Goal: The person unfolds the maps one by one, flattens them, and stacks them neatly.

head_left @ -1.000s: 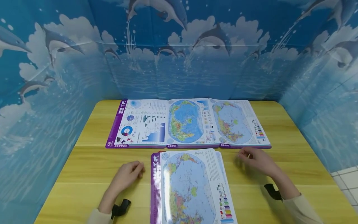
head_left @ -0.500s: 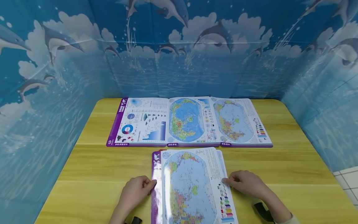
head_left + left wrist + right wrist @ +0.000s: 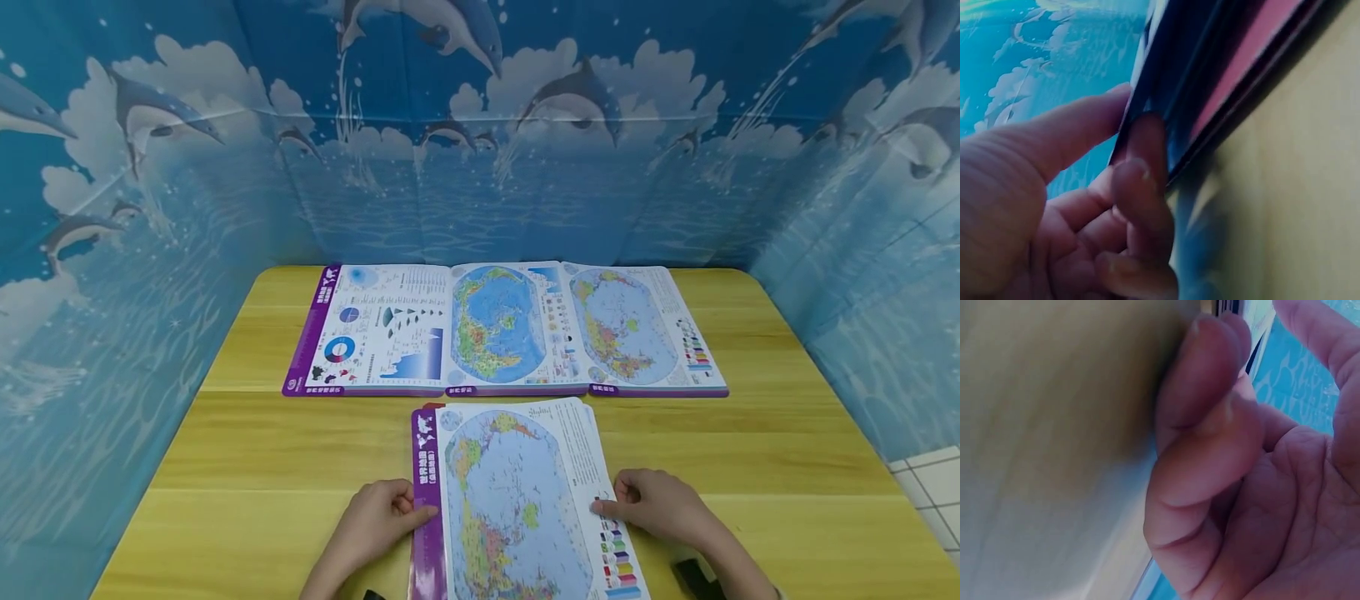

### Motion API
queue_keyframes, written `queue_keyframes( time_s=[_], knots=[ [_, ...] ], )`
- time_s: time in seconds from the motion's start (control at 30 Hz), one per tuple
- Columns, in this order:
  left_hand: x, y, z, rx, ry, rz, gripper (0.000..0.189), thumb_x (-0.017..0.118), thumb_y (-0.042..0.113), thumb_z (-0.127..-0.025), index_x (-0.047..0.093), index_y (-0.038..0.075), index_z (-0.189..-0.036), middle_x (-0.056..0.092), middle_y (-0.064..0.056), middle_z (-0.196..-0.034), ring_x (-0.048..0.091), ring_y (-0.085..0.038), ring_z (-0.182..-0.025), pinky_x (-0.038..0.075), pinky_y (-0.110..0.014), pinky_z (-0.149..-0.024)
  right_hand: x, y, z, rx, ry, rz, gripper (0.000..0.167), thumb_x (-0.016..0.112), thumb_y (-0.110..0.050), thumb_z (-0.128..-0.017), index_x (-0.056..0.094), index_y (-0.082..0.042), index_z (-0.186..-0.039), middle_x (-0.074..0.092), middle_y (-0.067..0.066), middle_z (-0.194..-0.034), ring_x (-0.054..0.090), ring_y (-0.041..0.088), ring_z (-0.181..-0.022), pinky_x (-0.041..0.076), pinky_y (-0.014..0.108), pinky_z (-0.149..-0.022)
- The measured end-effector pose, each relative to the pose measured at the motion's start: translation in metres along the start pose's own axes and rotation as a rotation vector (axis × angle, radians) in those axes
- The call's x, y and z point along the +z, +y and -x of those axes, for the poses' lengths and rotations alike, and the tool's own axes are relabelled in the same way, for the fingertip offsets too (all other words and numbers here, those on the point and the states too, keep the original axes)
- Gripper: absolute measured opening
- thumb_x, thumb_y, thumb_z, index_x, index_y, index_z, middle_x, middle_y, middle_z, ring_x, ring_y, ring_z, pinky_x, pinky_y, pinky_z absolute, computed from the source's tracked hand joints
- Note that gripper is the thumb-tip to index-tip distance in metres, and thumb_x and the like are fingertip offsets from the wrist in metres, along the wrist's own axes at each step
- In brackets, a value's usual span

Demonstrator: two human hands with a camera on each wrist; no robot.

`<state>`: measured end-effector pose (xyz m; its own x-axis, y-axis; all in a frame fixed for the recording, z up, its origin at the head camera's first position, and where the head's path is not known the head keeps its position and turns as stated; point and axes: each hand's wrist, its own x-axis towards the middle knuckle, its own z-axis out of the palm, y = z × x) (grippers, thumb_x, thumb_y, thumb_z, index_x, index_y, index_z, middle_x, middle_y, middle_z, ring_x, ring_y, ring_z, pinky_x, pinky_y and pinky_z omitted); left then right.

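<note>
A stack of glossy world map sheets (image 3: 525, 500) lies at the front of the table, with a purple strip along the left edge of the top one. My left hand (image 3: 378, 521) pinches that left edge, thumb on top; in the left wrist view the fingers (image 3: 1144, 181) reach beneath it, beside dark and red layers. On the far side my right hand (image 3: 663, 508) grips the right edge, its thumb lying on the printed face. In the right wrist view the curled fingers (image 3: 1204, 481) meet a narrow bit of the edge; most of the map is out of sight there.
Behind the stack, three printed panels (image 3: 517, 333) lie in a row, one with charts and two with world maps. The yellow wooden table (image 3: 247, 467) meets a dolphin-patterned cloth (image 3: 480, 200) at the back and sides. A red corner (image 3: 433, 406) peeks from the stack.
Both hands have come inward from beside the stack onto its left and right edges. The top map has shifted slightly right, and the glare on its left side has gone.
</note>
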<state>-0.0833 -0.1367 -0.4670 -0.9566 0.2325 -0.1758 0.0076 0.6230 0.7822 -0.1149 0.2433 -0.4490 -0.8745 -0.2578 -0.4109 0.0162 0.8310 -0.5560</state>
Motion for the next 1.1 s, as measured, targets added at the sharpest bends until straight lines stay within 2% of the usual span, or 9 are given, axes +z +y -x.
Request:
queue_keyframes(
  time_s=[0.2, 0.3, 0.4, 0.57, 0.73, 0.9, 1.1],
  knots=[
    [-0.005, -0.002, 0.004, 0.014, -0.113, 0.042, 0.032, 0.071, 0.036, -0.085, 0.056, 0.016, -0.065, 0.049, 0.012, -0.056, 0.038, -0.002, -0.047, 0.034, -0.022, -0.048, 0.0, 0.004, 0.006, -0.029, -0.027, -0.033, 0.044, 0.075, -0.049, -0.076, 0.05, -0.013, -0.071, 0.037, -0.005, -0.056, 0.033, 0.011, -0.048, 0.024, 0.024, -0.047],
    [-0.004, -0.003, 0.005, 0.017, -0.141, 0.058, 0.034, 0.071, 0.038, -0.084, 0.056, 0.016, -0.063, 0.048, 0.012, -0.054, 0.037, -0.002, -0.046, 0.033, -0.022, -0.047, 0.0, 0.006, 0.007, -0.046, -0.034, -0.055, 0.043, 0.074, -0.049, -0.077, 0.051, -0.013, -0.07, 0.035, -0.005, -0.055, 0.032, 0.011, -0.048, 0.025, 0.024, -0.047],
    [-0.002, -0.003, 0.006, 0.03, -0.121, 0.048, 0.034, 0.071, 0.038, -0.084, 0.055, 0.017, -0.062, 0.046, 0.012, -0.053, 0.037, -0.002, -0.046, 0.033, -0.022, -0.047, 0.001, 0.011, 0.007, -0.075, -0.046, -0.086, 0.042, 0.073, -0.047, -0.079, 0.051, -0.013, -0.07, 0.034, -0.006, -0.055, 0.03, 0.009, -0.048, 0.026, 0.024, -0.046],
    [0.002, -0.002, 0.003, 0.074, -0.043, 0.008, 0.034, 0.069, 0.037, -0.086, 0.053, 0.019, -0.063, 0.043, 0.014, -0.054, 0.037, -0.001, -0.048, 0.034, -0.022, -0.05, 0.0, 0.021, 0.005, -0.13, -0.087, -0.168, 0.041, 0.07, -0.043, -0.083, 0.049, -0.011, -0.069, 0.03, -0.006, -0.054, 0.028, 0.007, -0.047, 0.026, 0.024, -0.045],
    [0.004, 0.0, 0.0, 0.103, 0.005, -0.014, 0.031, 0.068, 0.037, -0.087, 0.054, 0.02, -0.066, 0.044, 0.014, -0.056, 0.039, -0.001, -0.049, 0.034, -0.022, -0.05, -0.004, 0.027, 0.004, -0.147, -0.126, -0.265, 0.042, 0.07, -0.037, -0.085, 0.046, -0.009, -0.067, 0.03, -0.005, -0.053, 0.027, 0.007, -0.046, 0.025, 0.025, -0.044],
    [0.003, 0.0, 0.001, 0.102, 0.026, -0.012, 0.029, 0.068, 0.04, -0.087, 0.056, 0.019, -0.07, 0.044, 0.013, -0.056, 0.039, -0.001, -0.049, 0.034, -0.022, -0.05, -0.006, 0.027, 0.006, -0.139, -0.135, -0.317, 0.042, 0.071, -0.034, -0.085, 0.044, -0.008, -0.065, 0.033, -0.005, -0.053, 0.029, 0.008, -0.044, 0.025, 0.026, -0.042],
    [0.001, 0.001, 0.0, 0.079, 0.044, -0.004, 0.028, 0.067, 0.042, -0.086, 0.058, 0.02, -0.071, 0.045, 0.012, -0.056, 0.039, -0.002, -0.049, 0.033, -0.021, -0.049, -0.014, 0.022, 0.01, -0.12, -0.115, -0.311, 0.041, 0.07, -0.036, -0.086, 0.049, -0.006, -0.066, 0.038, -0.004, -0.053, 0.031, 0.008, -0.045, 0.026, 0.025, -0.042]
  ],
)
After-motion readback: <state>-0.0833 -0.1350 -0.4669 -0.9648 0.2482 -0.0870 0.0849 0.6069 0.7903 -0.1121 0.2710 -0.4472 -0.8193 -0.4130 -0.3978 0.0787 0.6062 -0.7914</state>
